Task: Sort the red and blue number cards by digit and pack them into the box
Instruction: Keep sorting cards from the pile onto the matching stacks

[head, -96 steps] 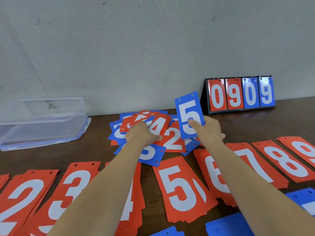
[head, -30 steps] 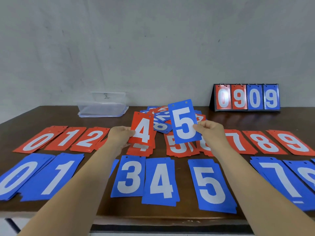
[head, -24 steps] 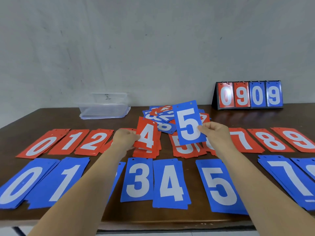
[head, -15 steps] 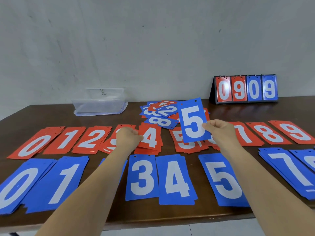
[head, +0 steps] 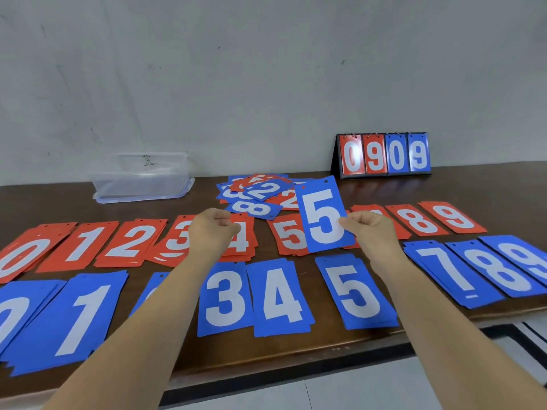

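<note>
The blue 5 card [head: 324,216] is pinched at its right edge by the right hand [head: 370,232]. It is held upright, right of centre in the frame, with its face toward the camera so that the digit can be read before placement. The card is carried clear of the surface [head: 473,187], in front of the red 5 pile [head: 288,235]. The blue 5 pile [head: 356,291] lies just below it in the frame and is judged to be its destination.

The card is a flat blue rectangle printed with a white 5, and 1 punched hole is visible near its top edge.

The left hand [head: 213,232] is curled at the red 4 pile [head: 241,241]; whether a card is gripped cannot be told.

The piles are laid in 2 rows, red above blue, ordered by digit for quick matching. The unsorted heap [head: 260,192] lies at upper centre. The clear box [head: 142,179] stands at upper left, and packing is judged not yet begun.
</note>
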The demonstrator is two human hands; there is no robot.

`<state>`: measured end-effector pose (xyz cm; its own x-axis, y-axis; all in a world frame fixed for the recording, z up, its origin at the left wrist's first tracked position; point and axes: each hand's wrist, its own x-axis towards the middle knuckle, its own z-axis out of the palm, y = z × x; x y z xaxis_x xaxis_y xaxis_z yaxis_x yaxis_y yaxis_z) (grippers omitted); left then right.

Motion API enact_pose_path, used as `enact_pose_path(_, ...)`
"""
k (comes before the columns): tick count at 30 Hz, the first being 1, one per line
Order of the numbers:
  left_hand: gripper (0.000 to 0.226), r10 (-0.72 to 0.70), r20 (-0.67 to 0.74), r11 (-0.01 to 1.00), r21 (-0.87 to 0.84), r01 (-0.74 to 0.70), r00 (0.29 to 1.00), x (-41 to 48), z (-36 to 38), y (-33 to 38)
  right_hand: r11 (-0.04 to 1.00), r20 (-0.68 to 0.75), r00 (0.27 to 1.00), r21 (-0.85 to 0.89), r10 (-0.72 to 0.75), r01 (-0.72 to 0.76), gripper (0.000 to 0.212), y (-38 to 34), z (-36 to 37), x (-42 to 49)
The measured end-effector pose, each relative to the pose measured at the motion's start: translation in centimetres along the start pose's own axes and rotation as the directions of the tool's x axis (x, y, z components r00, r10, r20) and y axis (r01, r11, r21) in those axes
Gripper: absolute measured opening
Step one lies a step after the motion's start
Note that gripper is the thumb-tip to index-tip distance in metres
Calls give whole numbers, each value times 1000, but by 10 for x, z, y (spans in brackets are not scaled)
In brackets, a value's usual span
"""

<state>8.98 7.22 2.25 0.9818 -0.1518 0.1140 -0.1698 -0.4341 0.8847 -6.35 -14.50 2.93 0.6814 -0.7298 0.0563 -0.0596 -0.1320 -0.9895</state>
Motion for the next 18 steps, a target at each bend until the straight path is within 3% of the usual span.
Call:
enact_pose_path(5, 38, 73, 34, 989, -134, -68, 997, -26, 18, 14, 999, -49, 998, -35, 27, -29, 14, 13, -29, -24)
enact_pose_path(13, 36, 110, 95, 983, -154, -95, 989, -67, 41, 18, 966, -103, 991, -235, 88, -110, 8, 45, -58, -49)
enact_pose_path(18, 37, 130, 121, 981, -158, -110, 984, -82, 45, 17, 914, -162, 986, -397, 24, -88, 8, 51, -63, -64)
